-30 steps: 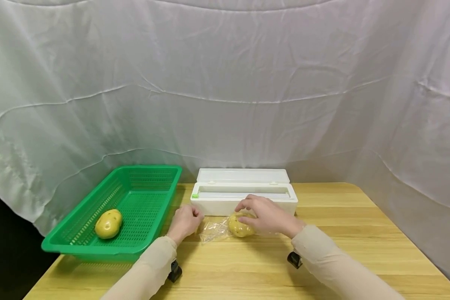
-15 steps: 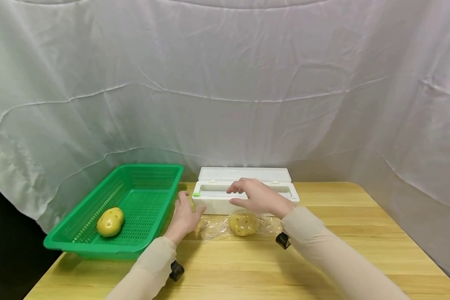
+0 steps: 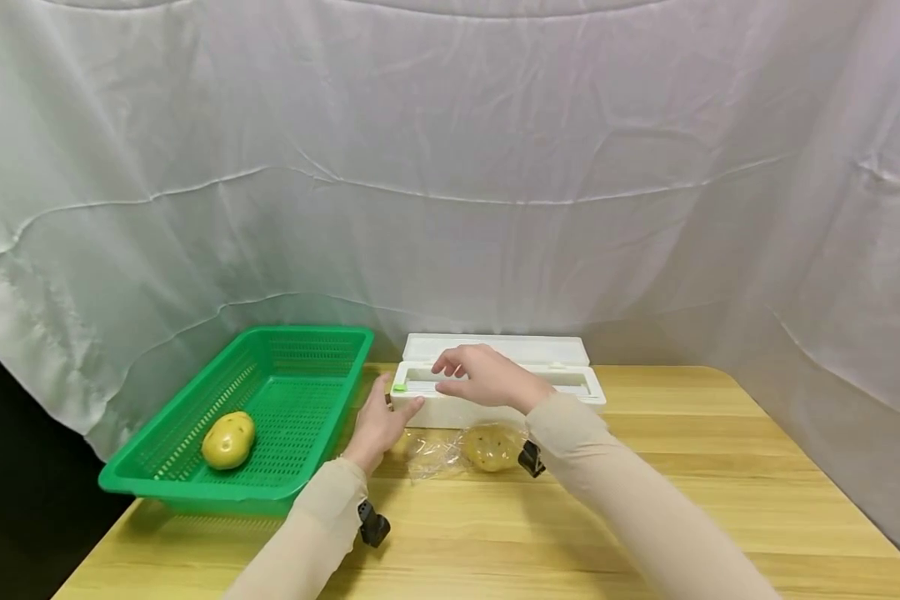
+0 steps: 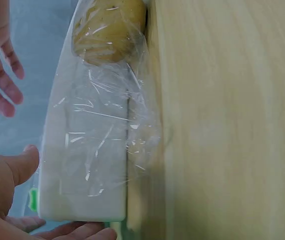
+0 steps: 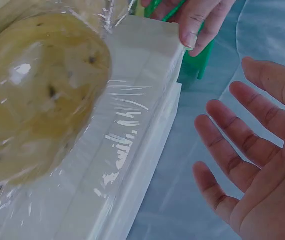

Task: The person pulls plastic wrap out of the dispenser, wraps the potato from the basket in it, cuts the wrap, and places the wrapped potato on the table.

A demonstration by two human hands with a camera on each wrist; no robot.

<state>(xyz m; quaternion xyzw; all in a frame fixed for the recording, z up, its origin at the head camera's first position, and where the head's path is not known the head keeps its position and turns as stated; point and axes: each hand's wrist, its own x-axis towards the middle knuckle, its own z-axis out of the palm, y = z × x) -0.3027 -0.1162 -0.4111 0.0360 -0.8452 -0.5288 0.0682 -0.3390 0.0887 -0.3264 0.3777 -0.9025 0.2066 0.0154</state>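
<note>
A white cling film dispenser box (image 3: 457,412) stands on the table with its lid raised at the back. A green slider (image 3: 400,387) sits at its left end. My left hand (image 3: 380,422) is at that end, thumb by the front top corner and fingers spread along the end wall. Over the box hovers my right hand (image 3: 487,380), fingers loosely bent and holding nothing. In front of the box lies a potato (image 3: 489,450) in clear cling film (image 3: 433,454), whose loose, crinkled end trails left. The right wrist partly covers the film's right side.
At the left stands a green perforated basket (image 3: 176,497) with a second, bare-looking potato (image 3: 228,440) inside. A pale cloth curtain (image 3: 450,183) hangs behind the wooden table (image 3: 570,525).
My left hand has left the film's left end, its fingers spreading, and reached the box end. The right hand has lifted off the wrapped potato and moved up and left over the box.
</note>
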